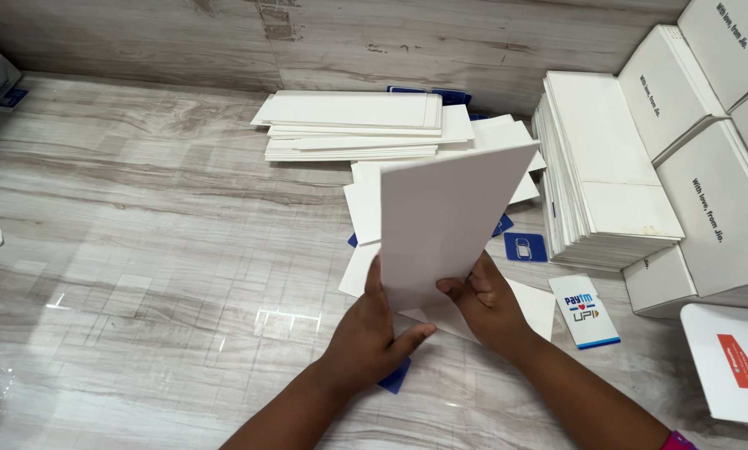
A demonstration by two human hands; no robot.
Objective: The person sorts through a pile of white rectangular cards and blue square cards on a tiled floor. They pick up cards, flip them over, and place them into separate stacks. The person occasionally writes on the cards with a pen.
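Note:
I hold a flat white cardboard sheet (445, 221) upright over the wood-grain surface (157, 250). My left hand (374, 329) grips its lower left edge, thumb up along the card. The lower right edge is pinched by my right hand (486, 304), with fingers curled onto the front. Beneath the sheet lie loose white cards (361, 208) and a small blue card (396, 377) near my left wrist.
A stack of flat white cards (353, 125) lies at the back centre. A taller slanted stack (599, 175) leans at the right, beside several white boxes (715, 208). A blue square card (525, 247), a small printed leaflet (585, 310) and a white card with a red patch (736, 362) lie nearby.

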